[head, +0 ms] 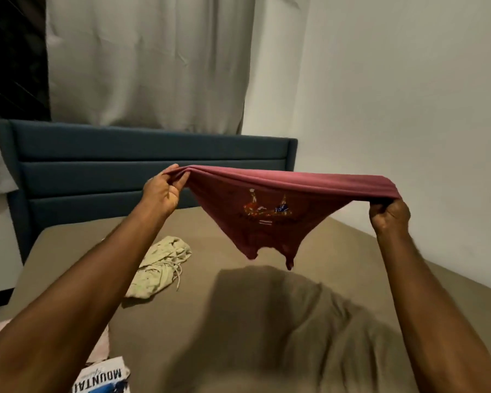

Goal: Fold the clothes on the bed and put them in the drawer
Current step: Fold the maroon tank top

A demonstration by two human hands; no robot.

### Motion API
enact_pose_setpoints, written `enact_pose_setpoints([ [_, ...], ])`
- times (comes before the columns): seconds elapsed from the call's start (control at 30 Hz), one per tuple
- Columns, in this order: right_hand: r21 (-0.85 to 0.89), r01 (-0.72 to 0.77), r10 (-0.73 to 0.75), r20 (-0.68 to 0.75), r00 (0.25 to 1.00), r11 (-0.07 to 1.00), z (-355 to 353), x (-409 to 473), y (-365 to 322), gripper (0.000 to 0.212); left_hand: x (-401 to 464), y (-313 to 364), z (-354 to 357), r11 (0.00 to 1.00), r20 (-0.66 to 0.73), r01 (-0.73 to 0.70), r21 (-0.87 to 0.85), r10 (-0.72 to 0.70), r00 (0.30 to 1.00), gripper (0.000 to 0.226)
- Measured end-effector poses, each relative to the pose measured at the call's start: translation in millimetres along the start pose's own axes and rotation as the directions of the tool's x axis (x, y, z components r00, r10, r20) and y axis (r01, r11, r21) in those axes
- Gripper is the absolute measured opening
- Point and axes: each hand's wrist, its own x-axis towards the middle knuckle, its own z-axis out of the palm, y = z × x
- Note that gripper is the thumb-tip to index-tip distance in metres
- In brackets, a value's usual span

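A maroon T-shirt (270,219) with a small colourful print hangs in the air above the bed (199,330), stretched between both hands. My left hand (162,191) pinches its left end between thumb and fingers. My right hand (389,215) grips the right end in a closed fist. The shirt sags in the middle, and two small corners dangle at its lowest point. It casts a dark shadow on the brown sheet below. The drawer is not in view.
Pale yellow-green shorts (160,266) with a drawstring lie crumpled on the bed under my left arm. A white garment printed "MOUNTAIN" (102,377) and a pink cloth (99,347) lie at the near left. A blue headboard (142,165) and a grey curtain (148,61) stand beyond the bed.
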Motion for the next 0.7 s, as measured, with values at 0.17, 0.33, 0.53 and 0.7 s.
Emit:
enact_pose_setpoints([
  [0.17,-0.198,0.066,-0.075,-0.038,0.997,0.978,-33,-35,-23,0.032,-73,-1,-32,0.971,-0.014,0.020,0.237,-0.017,1.000,0.027],
  [0.33,-0.641,0.135,-0.248,-0.090,0.964,0.756,-143,-113,-49,0.034,-168,-21,-128,0.783,-0.048,0.129,0.608,-0.126,0.991,0.033],
  [0.53,-0.805,0.016,-0.222,-0.144,0.964,0.592,-298,-218,-74,0.044,-287,-49,-265,0.527,-0.247,0.366,0.767,-0.284,0.926,0.016],
  [0.7,-0.844,-0.096,-0.163,-0.211,0.964,0.527,-399,-294,-100,0.041,-355,-56,-339,0.306,-0.322,0.479,0.823,-0.443,0.837,0.007],
])
